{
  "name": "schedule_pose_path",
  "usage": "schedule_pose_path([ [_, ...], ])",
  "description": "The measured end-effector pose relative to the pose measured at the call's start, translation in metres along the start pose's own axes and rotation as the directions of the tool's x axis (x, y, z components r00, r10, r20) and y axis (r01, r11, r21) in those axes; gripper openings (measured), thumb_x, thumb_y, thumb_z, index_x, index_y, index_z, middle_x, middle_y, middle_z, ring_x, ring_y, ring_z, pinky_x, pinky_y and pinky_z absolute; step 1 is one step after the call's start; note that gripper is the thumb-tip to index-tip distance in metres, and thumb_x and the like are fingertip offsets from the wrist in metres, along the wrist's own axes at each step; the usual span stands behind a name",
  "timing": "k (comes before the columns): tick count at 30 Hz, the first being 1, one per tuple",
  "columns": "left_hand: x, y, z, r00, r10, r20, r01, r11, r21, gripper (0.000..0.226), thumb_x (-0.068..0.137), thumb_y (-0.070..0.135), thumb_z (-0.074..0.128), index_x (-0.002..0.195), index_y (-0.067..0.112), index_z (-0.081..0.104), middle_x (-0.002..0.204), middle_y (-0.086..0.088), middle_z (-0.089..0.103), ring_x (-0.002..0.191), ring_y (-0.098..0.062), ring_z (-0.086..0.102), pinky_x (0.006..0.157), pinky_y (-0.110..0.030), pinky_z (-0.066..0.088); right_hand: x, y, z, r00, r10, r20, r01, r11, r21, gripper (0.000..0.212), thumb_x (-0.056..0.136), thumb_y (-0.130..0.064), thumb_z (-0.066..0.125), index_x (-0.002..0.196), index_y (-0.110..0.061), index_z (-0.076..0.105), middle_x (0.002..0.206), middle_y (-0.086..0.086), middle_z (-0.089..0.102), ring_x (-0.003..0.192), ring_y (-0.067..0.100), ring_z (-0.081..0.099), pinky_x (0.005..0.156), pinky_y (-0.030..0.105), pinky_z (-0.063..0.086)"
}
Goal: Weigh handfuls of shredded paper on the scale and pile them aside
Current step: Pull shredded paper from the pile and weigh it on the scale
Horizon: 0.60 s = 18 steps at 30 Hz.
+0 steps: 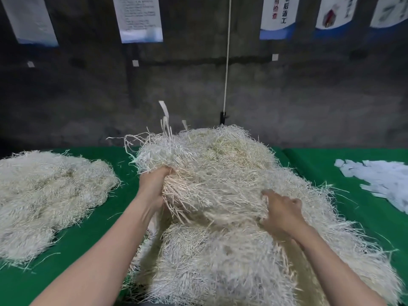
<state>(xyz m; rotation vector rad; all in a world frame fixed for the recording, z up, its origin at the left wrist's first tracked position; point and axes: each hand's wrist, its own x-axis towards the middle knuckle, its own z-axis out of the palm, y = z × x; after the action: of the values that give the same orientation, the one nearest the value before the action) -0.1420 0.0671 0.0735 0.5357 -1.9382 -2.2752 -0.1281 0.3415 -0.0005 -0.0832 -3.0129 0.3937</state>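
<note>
Green surface, left hand and right hand both gripping central shredded paper, second pile left.

shredded heaps: 2, big heap at the fingers, side heap left
scrap pile: 1, right of fingers
wall posters: 5
</note>
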Motion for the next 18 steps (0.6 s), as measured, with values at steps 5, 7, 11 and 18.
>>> schedule_pose_path([
  [5, -0.005, 0.006, 0.002, 0.994, -0.023, 0.107, 0.028, 0.998, -0.049, 0.011, 0.084, 0.008, 0.059, 0.092, 0.014, 0.063, 0.144, -0.005, 0.037, 0.140, -0.031, 0.022, 0.112, -0.055, 0.015, -0.014, -0.052, -0.068, 0.952, -0.299, 0.061, 0.289, 0.949, 0.128, 0.139, 0.052, -0.053, 0.082, 0.141, -0.047, -0.024, 0.155, -0.013, -0.016, 0.144, 0.015, -0.013, 0.113, 0.043, -0.011],
  [7, -0.010, 0.008, 0.007, 0.986, -0.002, 0.167, 0.014, 0.997, -0.071, 0.017, 0.085, 0.005, 0.056, 0.078, 0.018, 0.066, 0.122, 0.009, 0.047, 0.126, -0.024, 0.041, 0.105, -0.038, 0.036, -0.014, -0.083, -0.066, 0.909, -0.416, -0.006, 0.398, 0.867, 0.300, 0.149, 0.044, -0.053, 0.084, 0.132, -0.050, -0.037, 0.148, -0.017, -0.032, 0.140, 0.011, -0.024, 0.113, 0.040, -0.013],
  [11, -0.017, 0.010, 0.014, 0.982, 0.054, 0.182, -0.045, 0.998, -0.053, 0.009, 0.077, 0.008, 0.058, 0.076, 0.016, 0.063, 0.138, -0.003, 0.042, 0.119, -0.023, 0.042, 0.101, -0.048, 0.032, -0.011, -0.136, -0.006, 0.881, -0.437, 0.183, 0.233, 0.735, 0.636, 0.143, 0.053, -0.040, 0.087, 0.137, -0.049, -0.028, 0.156, -0.005, -0.012, 0.142, 0.017, 0.010, 0.114, 0.037, 0.017],
  [18, -0.005, 0.025, -0.002, 0.976, 0.105, 0.189, -0.054, 0.965, -0.257, 0.018, 0.082, 0.003, 0.052, 0.089, 0.019, 0.057, 0.087, 0.007, 0.069, 0.073, -0.014, 0.068, 0.055, -0.030, 0.054, 0.012, -0.063, 0.086, 0.997, -0.069, -0.022, 0.072, 0.924, 0.375, 0.051, 0.091, -0.012, 0.057, 0.137, -0.026, 0.040, 0.119, 0.001, 0.061, 0.075, 0.003, 0.061, 0.061, 0.013, 0.049],
])
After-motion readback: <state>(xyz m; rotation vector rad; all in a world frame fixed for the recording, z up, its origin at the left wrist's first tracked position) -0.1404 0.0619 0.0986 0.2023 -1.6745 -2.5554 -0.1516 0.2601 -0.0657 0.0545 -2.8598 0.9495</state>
